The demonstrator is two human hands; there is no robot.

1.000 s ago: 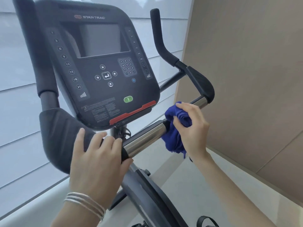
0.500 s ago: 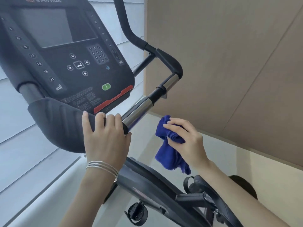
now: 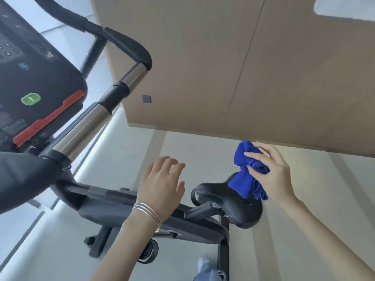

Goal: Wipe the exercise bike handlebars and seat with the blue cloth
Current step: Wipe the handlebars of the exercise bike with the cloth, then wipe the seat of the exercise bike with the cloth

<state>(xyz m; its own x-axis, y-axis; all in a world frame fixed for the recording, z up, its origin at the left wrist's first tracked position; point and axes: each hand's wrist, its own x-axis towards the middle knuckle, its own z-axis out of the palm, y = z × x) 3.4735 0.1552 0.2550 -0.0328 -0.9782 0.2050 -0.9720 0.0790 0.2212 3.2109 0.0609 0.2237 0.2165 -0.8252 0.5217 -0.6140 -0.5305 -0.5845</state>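
The bike's handlebar [image 3: 85, 126], chrome with black grips, slants up from lower left to upper centre. The black seat [image 3: 229, 203] lies lower right of centre. My right hand [image 3: 272, 175] grips the bunched blue cloth [image 3: 245, 175], which hangs just above the seat's far end; whether it touches the seat is unclear. My left hand [image 3: 162, 185] hovers free in the middle, fingers spread, holding nothing, off the handlebar and left of the seat. Silver bangles circle its wrist.
The black console [image 3: 30, 78] with a green button and red strip fills the upper left. The bike's frame [image 3: 125, 207] and base run beneath my arms. A tan wall panel [image 3: 223, 67] stands behind, pale floor below, and a shoe [image 3: 205, 266] at the bottom.
My left hand let go of the handlebar and moved right, opening. My right hand carried the cloth away from the handlebar, rightward over the seat. The view swung right and down.
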